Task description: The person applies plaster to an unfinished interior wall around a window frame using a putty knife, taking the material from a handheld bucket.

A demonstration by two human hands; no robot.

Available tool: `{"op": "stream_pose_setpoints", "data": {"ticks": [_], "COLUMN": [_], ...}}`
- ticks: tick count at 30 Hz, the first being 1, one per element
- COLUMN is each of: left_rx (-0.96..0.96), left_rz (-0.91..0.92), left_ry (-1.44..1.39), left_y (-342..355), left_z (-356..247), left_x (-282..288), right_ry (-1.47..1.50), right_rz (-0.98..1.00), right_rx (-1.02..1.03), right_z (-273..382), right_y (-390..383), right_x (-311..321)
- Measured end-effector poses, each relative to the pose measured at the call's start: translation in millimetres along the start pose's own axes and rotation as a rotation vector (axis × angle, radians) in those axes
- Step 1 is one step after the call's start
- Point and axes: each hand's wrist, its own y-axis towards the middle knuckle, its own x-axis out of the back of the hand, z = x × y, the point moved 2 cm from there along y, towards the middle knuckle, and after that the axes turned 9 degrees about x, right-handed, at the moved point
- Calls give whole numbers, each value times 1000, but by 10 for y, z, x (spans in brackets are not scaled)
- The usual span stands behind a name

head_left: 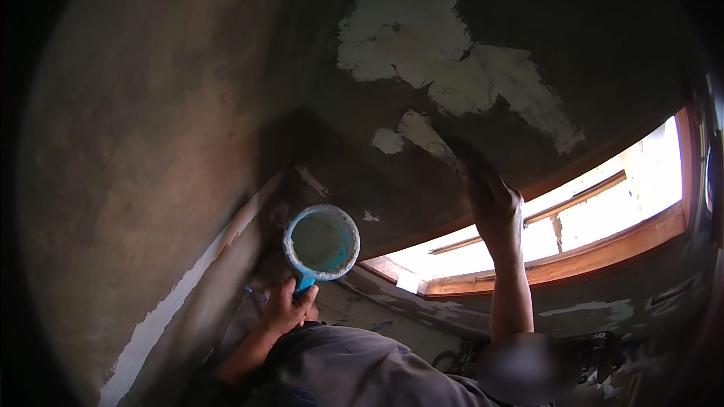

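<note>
A round light-blue pot (320, 243) with a handle and pale residue inside is gripped in my left hand (286, 305), low in the middle. My right hand (490, 203) is raised to the dark plastered surface above, its fingers closed on a putty knife (464, 154), whose outline is partly lost in shadow. Just beyond that hand lies a pale strip of filler (422, 132). Larger irregular white patches (400, 22) spread over the dark surface higher up in the view.
A brown plastered wall (128, 143) fills the left, with a pale vertical band (173, 294) along it. On the right is a bright window in a wooden frame (603, 252). My grey-clothed torso (347, 354) shows at the bottom.
</note>
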Motion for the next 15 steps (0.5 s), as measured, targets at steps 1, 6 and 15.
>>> {"op": "stream_pose_setpoints", "data": {"ticks": [1, 6, 15], "left_rx": [-3, -27, -40], "left_rz": [7, -12, -4], "left_ry": [-2, 55, -4], "left_y": [-12, -7, -46], "left_z": [-23, 116, -71], "left_x": [1, 0, 5], "right_ry": [-25, -40, 26], "right_rz": [-7, -41, -98], "right_rx": [-12, -92, -30], "right_z": [-67, -90, -74], "right_y": [-16, -184, 6], "right_x": [-9, 285, 100]}}
